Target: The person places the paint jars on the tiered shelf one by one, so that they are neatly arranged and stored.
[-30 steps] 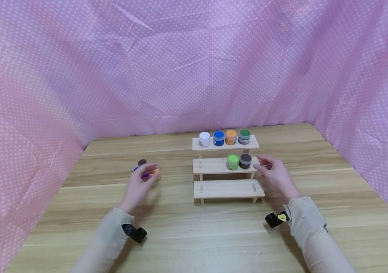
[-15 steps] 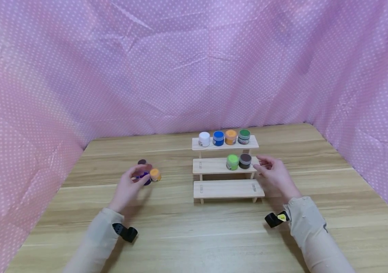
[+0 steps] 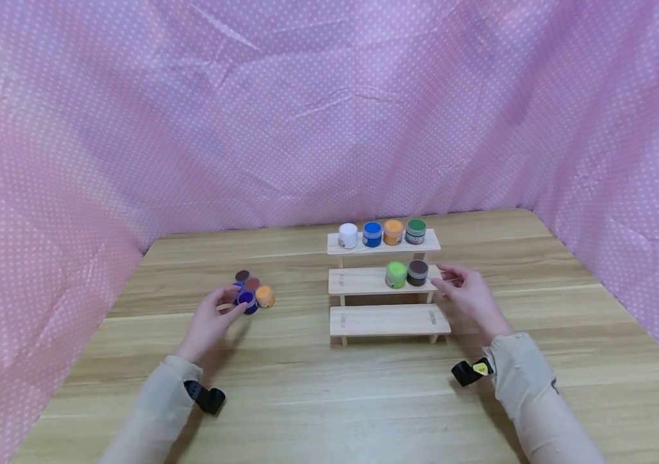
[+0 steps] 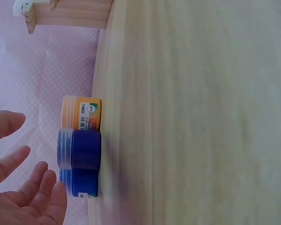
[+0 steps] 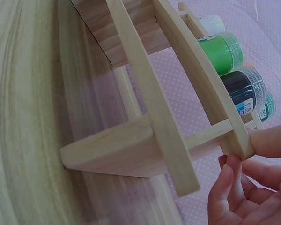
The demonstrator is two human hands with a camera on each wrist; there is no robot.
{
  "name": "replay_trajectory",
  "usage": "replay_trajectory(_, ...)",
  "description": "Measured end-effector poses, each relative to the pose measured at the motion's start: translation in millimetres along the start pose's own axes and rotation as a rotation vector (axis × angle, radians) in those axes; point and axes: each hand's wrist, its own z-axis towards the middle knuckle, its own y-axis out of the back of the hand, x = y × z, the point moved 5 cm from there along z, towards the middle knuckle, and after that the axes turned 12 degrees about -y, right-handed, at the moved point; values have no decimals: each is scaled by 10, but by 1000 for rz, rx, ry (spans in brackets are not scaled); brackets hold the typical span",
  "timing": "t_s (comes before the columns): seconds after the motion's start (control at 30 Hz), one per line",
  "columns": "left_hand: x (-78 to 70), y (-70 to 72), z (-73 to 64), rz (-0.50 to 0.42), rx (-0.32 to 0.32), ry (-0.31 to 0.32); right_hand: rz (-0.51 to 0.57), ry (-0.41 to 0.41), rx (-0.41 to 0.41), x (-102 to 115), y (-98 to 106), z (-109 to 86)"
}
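My left hand (image 3: 209,323) hovers over a cluster of paint jars at the left of the table, thumb and fingers apart with nothing between them. Nearest it is a purple-blue jar (image 3: 247,303); the left wrist view shows a yellow-orange jar (image 4: 87,112) and a blue jar (image 4: 84,183) either side of it. Two darker-lidded jars, one brownish red (image 3: 252,284), stand behind. At the right, my right hand (image 3: 469,298) pinches the right end of the middle tier of a three-tier wooden shelf (image 3: 358,281), thumb above and fingers below.
On the middle tier stand a light green jar (image 3: 395,275) and a dark brown jar (image 3: 417,273). The top tier bears a white jar (image 3: 348,236), a blue, an orange and a dark green jar (image 3: 415,232). A pink dotted curtain (image 3: 306,129) hangs behind the table.
My left hand has moved left and slightly toward me, from above the orange jar to beside the purple-blue one, uncovering more of the cluster. My right hand has stayed on the shelf.
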Motion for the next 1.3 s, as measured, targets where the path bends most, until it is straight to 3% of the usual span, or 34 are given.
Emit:
replay_trajectory(0.23,36,6,16,20,27,0,-3,5,-2,3,4,-2)
replay_trajectory(0.53,54,-10,54,89,65,-57,25,-4,4,-14,-1,6)
replay_trajectory(1.07,52,-38,77,100,123,-9,25,26,-1,-12,-3,16)
replay_trajectory(1.3,68,-55,98,138,141,-17,32,20,4,-19,3,9)
